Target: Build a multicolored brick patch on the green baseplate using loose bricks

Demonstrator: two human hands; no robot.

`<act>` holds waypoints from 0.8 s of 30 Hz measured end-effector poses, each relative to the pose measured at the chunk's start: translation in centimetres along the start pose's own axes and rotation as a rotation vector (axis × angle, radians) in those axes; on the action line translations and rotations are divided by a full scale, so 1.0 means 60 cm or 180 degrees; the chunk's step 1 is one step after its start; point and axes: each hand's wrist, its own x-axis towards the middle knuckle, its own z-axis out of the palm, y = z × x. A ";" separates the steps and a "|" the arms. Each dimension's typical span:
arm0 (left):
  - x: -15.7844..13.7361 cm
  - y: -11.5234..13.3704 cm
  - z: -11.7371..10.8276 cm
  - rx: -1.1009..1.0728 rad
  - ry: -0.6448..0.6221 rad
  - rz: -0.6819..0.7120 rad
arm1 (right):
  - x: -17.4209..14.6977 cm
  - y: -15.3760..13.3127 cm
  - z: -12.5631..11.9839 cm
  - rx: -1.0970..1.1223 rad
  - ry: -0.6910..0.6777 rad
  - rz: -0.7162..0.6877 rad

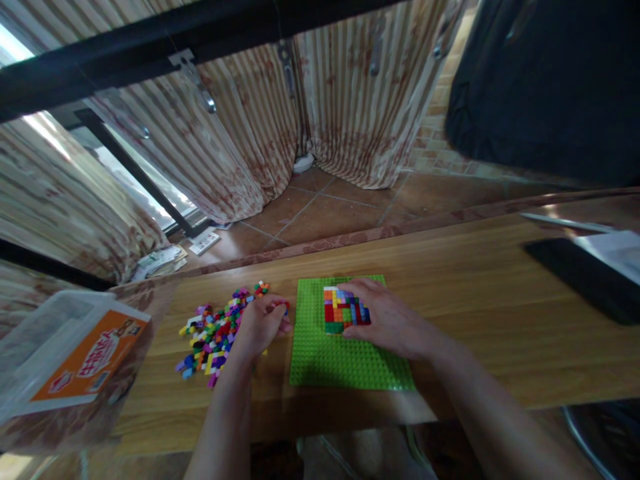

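Note:
A green studded baseplate (pixel 345 353) lies flat on the wooden table (pixel 500 300). Near its upper middle sits a patch of small bricks (pixel 340 310) in red, orange, yellow, blue and green. My right hand (pixel 387 320) rests on the baseplate with its fingers over the right side of that patch. To the left of the plate lies a loose pile of small coloured bricks (pixel 215 330). My left hand (pixel 260 323) is at the pile's right edge, its fingers pinched on a small red brick (pixel 283 305).
A clear plastic tub with an orange label (pixel 75 360) stands at the table's left end. A dark flat object (pixel 585 277) and white sheets (pixel 617 250) lie at the far right. Striped curtains (pixel 260 133) and a tiled floor (pixel 325 210) are beyond the table.

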 end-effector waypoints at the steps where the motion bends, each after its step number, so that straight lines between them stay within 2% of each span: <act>1: 0.000 0.000 -0.001 0.0019 0.0001 -0.0015 | 0.000 0.000 0.000 -0.0006 -0.0015 0.0002; 5: 0.002 0.000 -0.004 -0.0032 0.0060 0.0011 | 0.001 0.001 -0.001 -0.0029 -0.0043 0.0017; 10: 0.002 0.004 -0.001 -0.0309 0.0128 0.0468 | 0.000 0.004 0.000 -0.0027 -0.0018 -0.0028; 14: -0.003 0.010 0.019 -0.0424 -0.0137 0.0856 | 0.000 0.004 0.000 -0.0050 -0.0026 -0.0011; 18: -0.005 0.008 0.041 -0.0497 -0.0366 0.1049 | 0.001 0.002 0.000 -0.0048 -0.0016 -0.0048; 24: -0.008 0.005 0.056 -0.0231 -0.0432 0.1541 | 0.002 0.003 0.001 -0.0066 -0.0017 -0.0050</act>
